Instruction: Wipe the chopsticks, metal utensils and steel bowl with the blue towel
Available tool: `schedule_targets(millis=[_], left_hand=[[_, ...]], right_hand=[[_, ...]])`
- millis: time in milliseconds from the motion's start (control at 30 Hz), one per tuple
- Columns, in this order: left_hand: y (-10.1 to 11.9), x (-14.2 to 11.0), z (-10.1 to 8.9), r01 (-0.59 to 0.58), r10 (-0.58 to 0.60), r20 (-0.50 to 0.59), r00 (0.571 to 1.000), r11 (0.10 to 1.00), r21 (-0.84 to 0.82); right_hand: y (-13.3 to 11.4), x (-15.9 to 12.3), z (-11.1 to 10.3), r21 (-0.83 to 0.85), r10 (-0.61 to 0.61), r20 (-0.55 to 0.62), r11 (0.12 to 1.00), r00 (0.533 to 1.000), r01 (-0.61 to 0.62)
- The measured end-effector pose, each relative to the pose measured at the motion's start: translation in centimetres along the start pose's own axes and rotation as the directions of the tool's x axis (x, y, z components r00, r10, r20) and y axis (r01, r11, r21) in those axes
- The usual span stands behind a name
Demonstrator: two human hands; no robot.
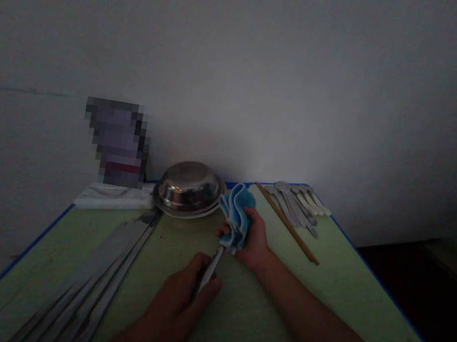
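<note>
My left hand (181,297) is closed around a slim metal utensil (209,273), low over the middle of the table. My right hand (255,241) grips a folded blue cloth (235,213) with pale edging, wrapped about the utensil's far end. That end is hidden inside the cloth, so its kind does not show. Right of the cloth lie a pair of brown wooden chopsticks (289,226). Beyond them, several metal spoons (293,202) and some pale-handled cutlery (313,201) are laid out in a row.
An upturned shiny metal bowl (191,185) rests at the back against the wall. Left of it, a pixelated upright panel (119,141) stands by a white flat packet (114,197). Long grey flat strips (92,276) run along the left of the green blue-edged table (276,307).
</note>
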State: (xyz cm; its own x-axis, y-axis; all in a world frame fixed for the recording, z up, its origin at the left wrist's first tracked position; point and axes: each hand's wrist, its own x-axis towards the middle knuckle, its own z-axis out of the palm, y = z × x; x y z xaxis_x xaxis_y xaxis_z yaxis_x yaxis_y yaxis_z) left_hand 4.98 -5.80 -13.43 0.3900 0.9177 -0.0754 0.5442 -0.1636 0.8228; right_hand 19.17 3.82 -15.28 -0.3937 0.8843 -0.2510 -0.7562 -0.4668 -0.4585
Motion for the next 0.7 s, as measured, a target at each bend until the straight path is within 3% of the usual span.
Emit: schedule_targets(millis=[167,367,533,700], left_hand=[[0.2,0.3,-0.3,0.057,-0.057,0.017,0.998,0.998,-0.026],[0.4,0.3,-0.2,0.030,-0.036,0.060,0.998,0.995,0.100],[0.2,0.2,0.0,0.013,-0.021,0.066,0.998,0.992,0.123],[-0.1,0.6,0.1,0.066,-0.064,-0.049,0.997,0.997,0.033]], right_hand=[[-0.6,0.6,-0.1,-0.015,-0.020,-0.136,1.000,0.990,0.018],[-1.8,1.7,-1.2,-0.080,-0.301,-0.295,0.953,0.907,0.291],[-2.6,1.8,-1.8,-0.039,-0.346,-0.311,0.935,0.885,0.352],[-1.7,1.7,-1.6,-0.151,-0.345,-0.244,0.937,0.906,0.316]])
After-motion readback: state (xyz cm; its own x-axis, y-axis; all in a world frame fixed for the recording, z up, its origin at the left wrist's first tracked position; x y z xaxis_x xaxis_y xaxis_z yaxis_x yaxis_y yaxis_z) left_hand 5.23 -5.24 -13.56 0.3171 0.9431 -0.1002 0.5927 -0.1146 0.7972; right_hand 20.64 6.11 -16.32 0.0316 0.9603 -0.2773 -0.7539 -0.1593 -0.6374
